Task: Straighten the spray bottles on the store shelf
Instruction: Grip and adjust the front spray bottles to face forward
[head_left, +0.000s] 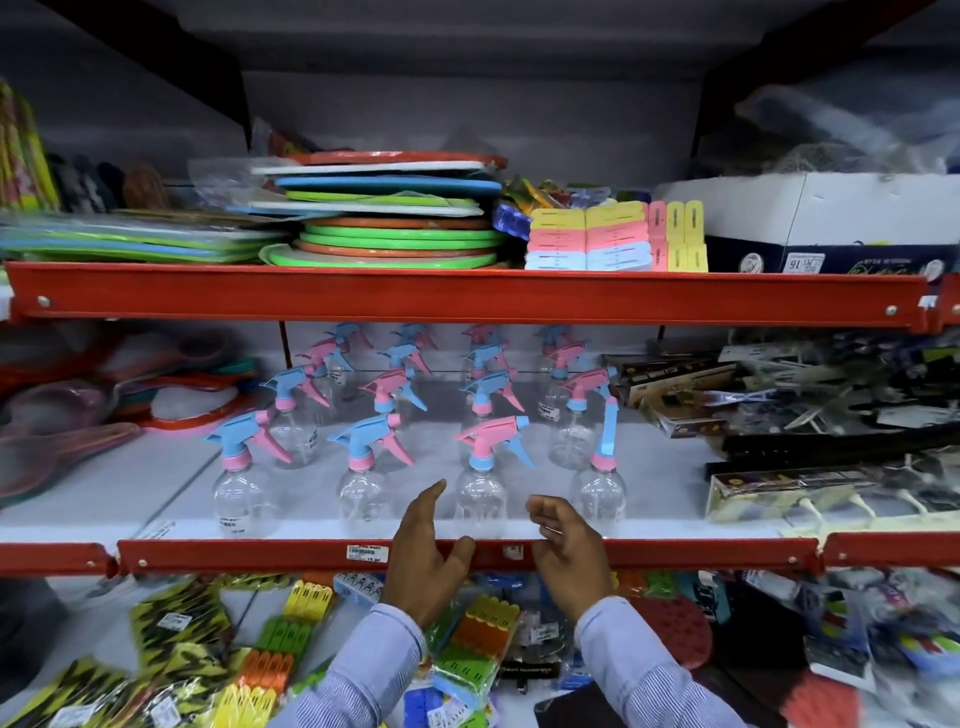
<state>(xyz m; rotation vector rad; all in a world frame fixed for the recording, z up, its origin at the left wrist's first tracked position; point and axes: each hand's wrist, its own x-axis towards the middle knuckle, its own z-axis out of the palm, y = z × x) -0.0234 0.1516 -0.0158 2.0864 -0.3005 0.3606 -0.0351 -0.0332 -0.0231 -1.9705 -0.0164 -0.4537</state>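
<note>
Clear spray bottles with pink and blue trigger heads stand in rows on the white middle shelf (130, 488). In the front row, a bottle with a pink head (480, 499) stands between my two hands. To its left is a bottle with a blue head (363, 491), and a further one (241, 493) stands at the far left. The front right bottle (597, 493) has its blue head turned end-on. My left hand (423, 551) and right hand (569, 545) hover at the red shelf lip (260, 556), fingers apart, holding nothing.
Boxed goods and black packets (779, 415) crowd the shelf right of the bottles. Plastic scoops and dishes (78, 405) lie to the left. Stacked coloured plates (395, 223) fill the shelf above. Packets of clothes pegs (280, 639) lie on the shelf below.
</note>
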